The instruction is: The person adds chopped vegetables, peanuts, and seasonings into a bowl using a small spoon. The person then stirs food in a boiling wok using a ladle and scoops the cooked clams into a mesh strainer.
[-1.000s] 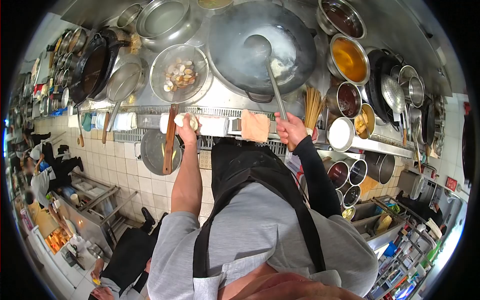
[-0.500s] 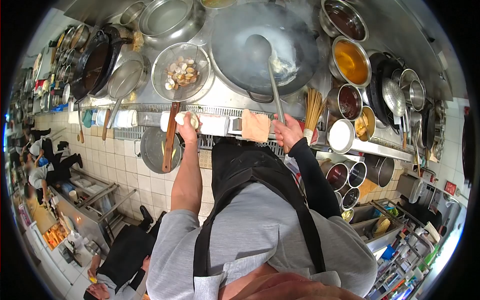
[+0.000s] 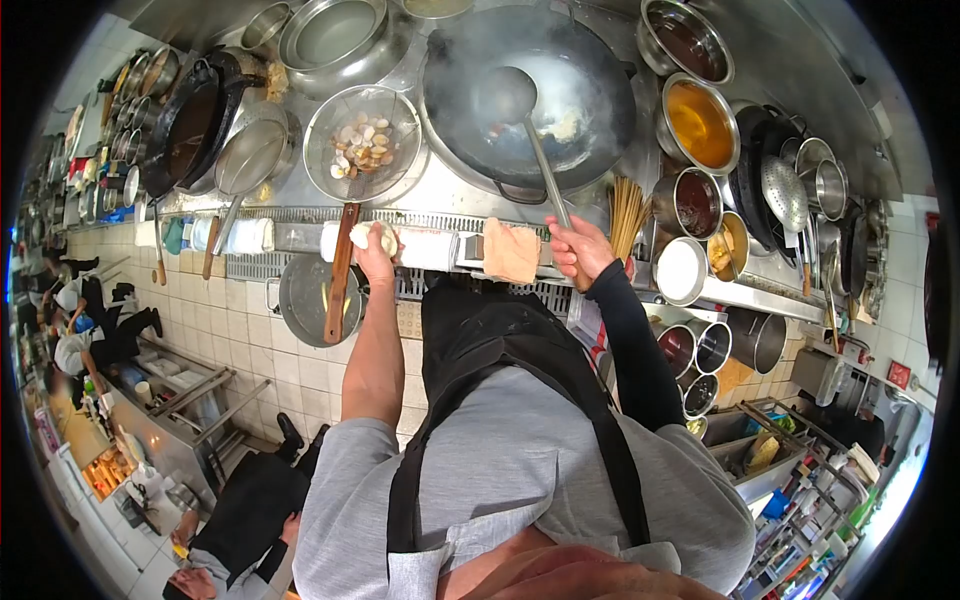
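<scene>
My right hand (image 3: pixel 582 250) is closed around the handle of a long steel ladle (image 3: pixel 547 172). The ladle's bowl is inside a large dark wok (image 3: pixel 470 150), left of a small whitish mass of food (image 3: pixel 566 124) in some liquid, with steam rising. My left hand (image 3: pixel 375 262) grips a bunched white cloth (image 3: pixel 372 236) at the front rail. Just left of that hand runs the wooden handle (image 3: pixel 341 275) of a wire strainer (image 3: pixel 318 150), which holds several clams (image 3: pixel 362 146).
Right of the wok stand a bowl of amber liquid (image 3: pixel 700 122), a pot of dark red sauce (image 3: pixel 697 203), a white bowl (image 3: pixel 681 272) and a bamboo brush (image 3: pixel 626 215). A folded tan cloth (image 3: pixel 511 251) lies on the rail. Another person (image 3: pixel 250 510) is behind on the left.
My right hand has shifted slightly right and away from me, and the ladle's handle slants more. The pale patch in the wok has shrunk. My left hand stays in place.
</scene>
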Demonstrator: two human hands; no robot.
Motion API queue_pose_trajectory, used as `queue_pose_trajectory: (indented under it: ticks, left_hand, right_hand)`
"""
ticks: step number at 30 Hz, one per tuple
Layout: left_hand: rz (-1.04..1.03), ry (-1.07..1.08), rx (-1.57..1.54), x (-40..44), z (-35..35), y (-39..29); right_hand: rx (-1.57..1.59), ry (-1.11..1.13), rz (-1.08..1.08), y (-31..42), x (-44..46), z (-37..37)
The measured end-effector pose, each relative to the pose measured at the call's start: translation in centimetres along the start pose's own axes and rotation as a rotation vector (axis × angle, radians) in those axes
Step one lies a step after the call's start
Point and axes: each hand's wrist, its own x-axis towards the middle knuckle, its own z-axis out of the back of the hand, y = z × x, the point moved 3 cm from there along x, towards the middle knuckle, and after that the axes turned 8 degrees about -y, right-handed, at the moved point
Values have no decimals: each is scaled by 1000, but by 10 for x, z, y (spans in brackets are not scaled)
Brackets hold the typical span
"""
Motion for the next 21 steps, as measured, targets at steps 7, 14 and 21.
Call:
queue_pose_trajectory:
  ticks: [7, 14, 21]
  left_hand:
    - [-11, 14, -27, 6, 3, 8]
    - [-36, 26, -30, 8, 2, 8]
    - [-2, 13, -11, 4, 1, 2]
  right_hand:
    - [-647, -407, 491, -43, 9, 56]
    - [-244, -377, 184, -39, -55, 15]
    - [389, 164, -171, -28, -65, 0]
